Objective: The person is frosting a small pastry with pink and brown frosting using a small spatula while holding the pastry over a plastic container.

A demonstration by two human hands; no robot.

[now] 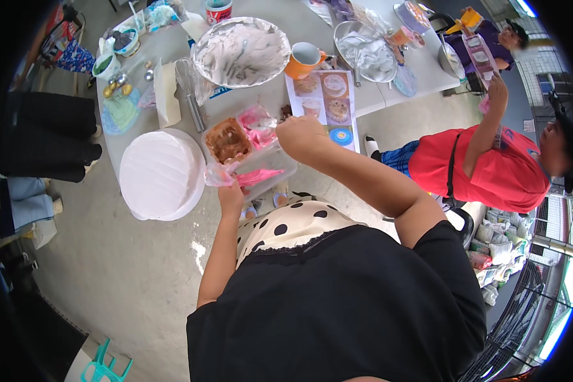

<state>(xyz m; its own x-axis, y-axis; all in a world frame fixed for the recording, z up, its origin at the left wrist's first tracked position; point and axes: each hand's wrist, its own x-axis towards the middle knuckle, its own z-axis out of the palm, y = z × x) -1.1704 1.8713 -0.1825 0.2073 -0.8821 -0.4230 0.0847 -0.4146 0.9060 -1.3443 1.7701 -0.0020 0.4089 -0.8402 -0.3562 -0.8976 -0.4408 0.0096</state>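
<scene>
Near the table's front edge are a small tub of brown icing [228,141] and, beside it, pink icing [256,121] in a clear container. My left hand [230,192] is closed on a clear plastic bag [218,174], next to more pink icing [259,176] seen through clear plastic. Just right of the pink icing, my right hand [301,136] is curled into a fist; whatever it grips is mostly hidden, with only a pale bit showing toward the icing. A round white-frosted cake [161,175] stands to the left of both hands.
Behind the tubs stand a large bowl of whitish icing [240,52], an orange mug [304,59] and another metal bowl [365,54]. A sheet of cake pictures [325,108] lies by my right hand. On the right stands a person in red [484,169].
</scene>
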